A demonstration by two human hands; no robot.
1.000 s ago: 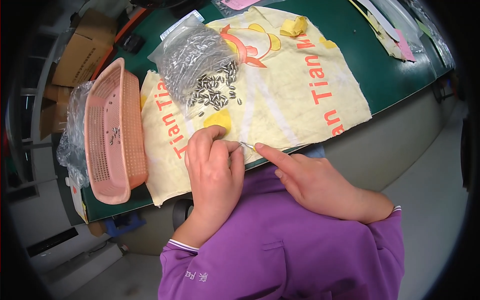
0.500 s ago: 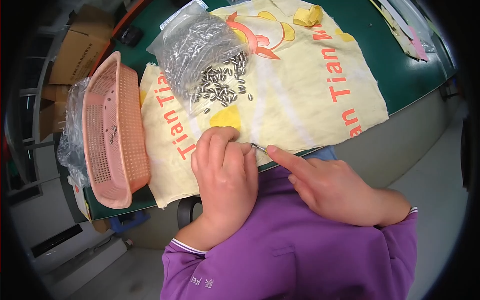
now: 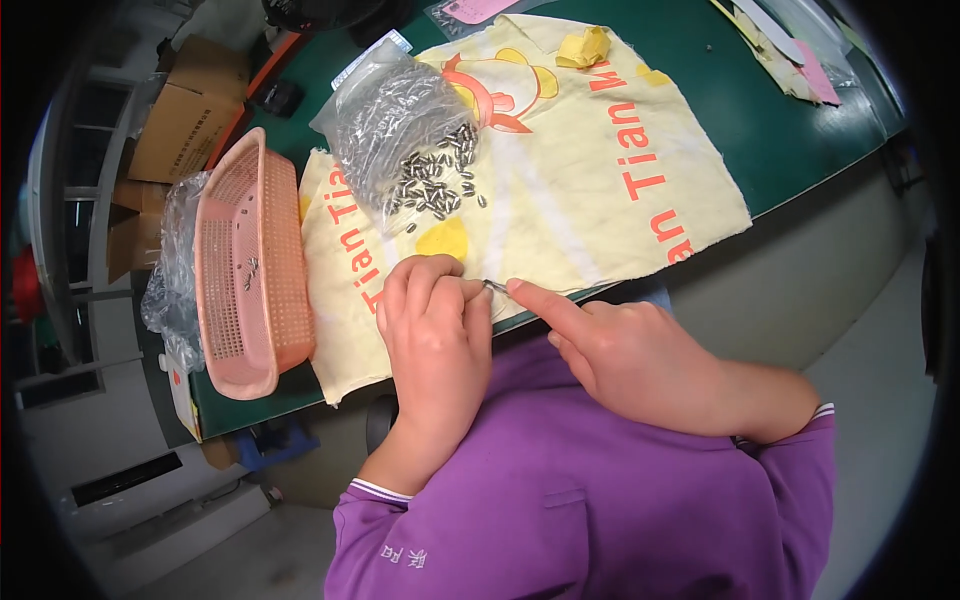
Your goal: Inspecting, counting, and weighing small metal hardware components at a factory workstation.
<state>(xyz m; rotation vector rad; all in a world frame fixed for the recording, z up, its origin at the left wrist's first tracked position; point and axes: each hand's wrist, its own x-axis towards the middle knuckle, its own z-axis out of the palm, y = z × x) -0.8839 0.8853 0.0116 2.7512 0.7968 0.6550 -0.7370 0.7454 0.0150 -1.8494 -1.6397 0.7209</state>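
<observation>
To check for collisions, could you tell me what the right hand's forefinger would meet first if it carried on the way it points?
The right hand points up-left. Its forefinger already seems to touch a small metal piece at the left hand, which would likely come next; depth is unclear.

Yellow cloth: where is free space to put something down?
Free: the yellow cloth right of the loose metal parts, up to its right edge, and the green table beyond. Crowded: around the plastic bag, the pink basket, both hands.
</observation>
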